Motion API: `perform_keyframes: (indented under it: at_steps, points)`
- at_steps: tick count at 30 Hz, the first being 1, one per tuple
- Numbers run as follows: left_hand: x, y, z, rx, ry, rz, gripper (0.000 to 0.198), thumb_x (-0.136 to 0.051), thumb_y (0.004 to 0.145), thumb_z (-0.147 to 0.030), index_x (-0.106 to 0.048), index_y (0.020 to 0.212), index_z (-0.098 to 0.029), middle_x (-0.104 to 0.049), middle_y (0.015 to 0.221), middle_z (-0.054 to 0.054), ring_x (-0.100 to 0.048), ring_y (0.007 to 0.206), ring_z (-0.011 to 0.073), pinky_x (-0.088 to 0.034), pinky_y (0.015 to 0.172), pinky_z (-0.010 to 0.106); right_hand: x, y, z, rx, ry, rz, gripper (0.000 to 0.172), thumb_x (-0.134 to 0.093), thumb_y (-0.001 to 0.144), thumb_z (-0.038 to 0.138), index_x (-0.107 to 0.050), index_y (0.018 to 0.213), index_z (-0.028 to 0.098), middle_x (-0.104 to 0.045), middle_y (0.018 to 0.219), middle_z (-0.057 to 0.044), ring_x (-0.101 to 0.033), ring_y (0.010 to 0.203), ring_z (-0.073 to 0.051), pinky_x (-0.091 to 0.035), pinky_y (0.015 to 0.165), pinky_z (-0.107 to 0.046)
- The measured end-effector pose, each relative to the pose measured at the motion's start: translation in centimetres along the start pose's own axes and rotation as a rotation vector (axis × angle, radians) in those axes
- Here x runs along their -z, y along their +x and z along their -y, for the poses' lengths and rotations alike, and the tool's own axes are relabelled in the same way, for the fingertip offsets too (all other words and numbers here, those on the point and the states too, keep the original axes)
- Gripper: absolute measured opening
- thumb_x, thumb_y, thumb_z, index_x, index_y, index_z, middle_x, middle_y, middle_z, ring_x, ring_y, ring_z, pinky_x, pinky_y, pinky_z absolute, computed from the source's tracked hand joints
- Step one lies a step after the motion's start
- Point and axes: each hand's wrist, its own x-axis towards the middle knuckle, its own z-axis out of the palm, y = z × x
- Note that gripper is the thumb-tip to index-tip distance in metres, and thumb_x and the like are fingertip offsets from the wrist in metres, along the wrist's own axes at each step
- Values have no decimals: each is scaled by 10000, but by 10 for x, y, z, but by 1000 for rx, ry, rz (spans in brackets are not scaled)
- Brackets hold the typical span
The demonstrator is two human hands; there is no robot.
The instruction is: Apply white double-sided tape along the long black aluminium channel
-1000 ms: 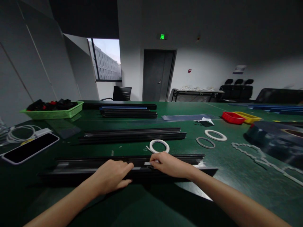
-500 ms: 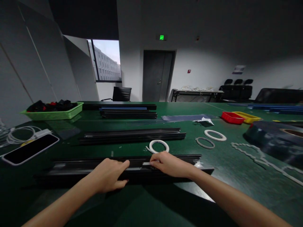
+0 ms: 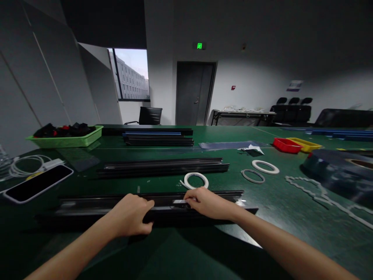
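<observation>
A long black channel-shaped profile lies across the green table in front of me. My left hand grips its near wall, thumb on the outer side and fingers over the top. Above the profile's channel, right of the middle, my right hand pinches a short pale strip between thumb and fingertips. What the strip is made of I cannot tell. Just behind my right hand a white roll of narrow tape lies flat, with a loose end at its left.
A second black profile lies farther back, with stacked profiles beyond. On the left are a phone and a green basket. To the right lie a white ring-shaped roll, a grey ring and a red tray.
The near black profile has slid a little to the left along with my left hand. My right hand stays almost in place, still pinching the pale strip.
</observation>
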Motion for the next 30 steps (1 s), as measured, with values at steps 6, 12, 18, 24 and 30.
perform_keyframes:
  at_steps: [6,12,18,24,30]
  points:
    - [-2,3,-17,-131,8,-64,233,-465,766,-220,-479,998,-210,-631,904,49,-600,809,224,-474,681,328,-4,2,-4,-2,-38,-32,257,-436,851,320,-640,846,163,-649,816,-51,-563,717,-154,-383,620,-238]
    - [-10,7,-18,-136,6,-83,179,-410,883,-351,-460,987,-214,-612,928,49,-592,848,223,-472,675,321,-2,2,-3,-27,-46,-9,303,-439,857,385,-638,849,156,-640,799,-48,-548,705,-152,-361,594,-236]
    - [-9,7,-17,-132,1,-77,171,-397,892,-353,-449,975,-214,-610,916,47,-598,850,224,-474,674,327,-1,1,-2,-10,-44,-12,301,-422,866,372,-633,849,158,-636,799,-45,-553,701,-148,-365,590,-232]
    - [-5,7,-18,-111,-15,-66,187,-406,882,-362,-456,986,-214,-620,934,56,-603,855,227,-467,681,321,0,1,-1,-8,-79,-6,300,-400,873,346,-633,845,159,-649,795,-53,-560,678,-151,-372,597,-240]
    - [-2,4,-11,-51,-26,-36,221,-452,821,-391,-508,937,-212,-654,875,45,-624,783,224,-462,660,316,5,-4,3,5,-71,31,290,-393,866,308,-636,917,160,-648,809,-59,-557,656,-141,-369,574,-231]
